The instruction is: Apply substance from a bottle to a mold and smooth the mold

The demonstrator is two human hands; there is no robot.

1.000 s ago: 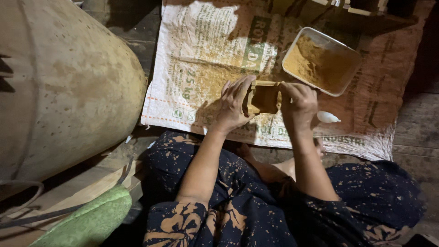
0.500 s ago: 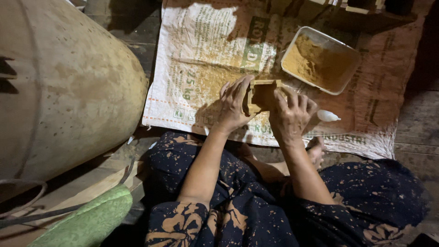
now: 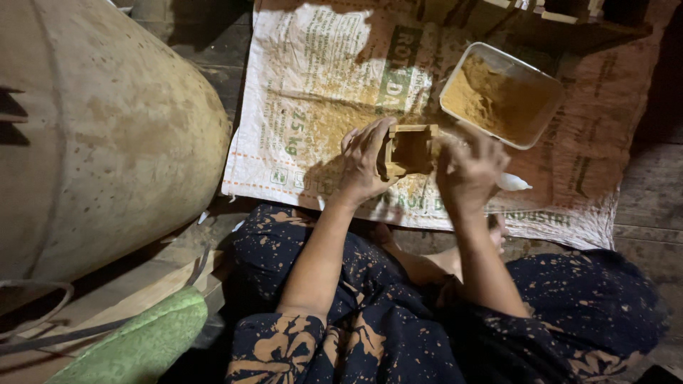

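Observation:
A small square wooden box mould [image 3: 411, 148], open on top and dusted with brown powder, is held above a printed woven sack [image 3: 320, 78] spread on the floor. My left hand [image 3: 363, 160] grips its left side. My right hand [image 3: 469, 167] is curled against the mould's right edge, fingers bent, and I cannot tell whether it pinches powder. A white rectangular tray [image 3: 501, 96] of brown powder lies just beyond my right hand. A small white object [image 3: 512, 183] lies on the sack beside my right wrist.
A large rounded clay-coloured vessel [image 3: 99, 135] fills the left side. A green cushion-like pad [image 3: 139, 345] lies at lower left near some cord. Wooden frames [image 3: 555, 14] stand at the top right. My dark patterned clothing [image 3: 427, 327] covers my lap on a wooden plank floor.
My right hand has drawn in from the mould's far side and curled over its right edge. The left hand keeps its hold on the mould.

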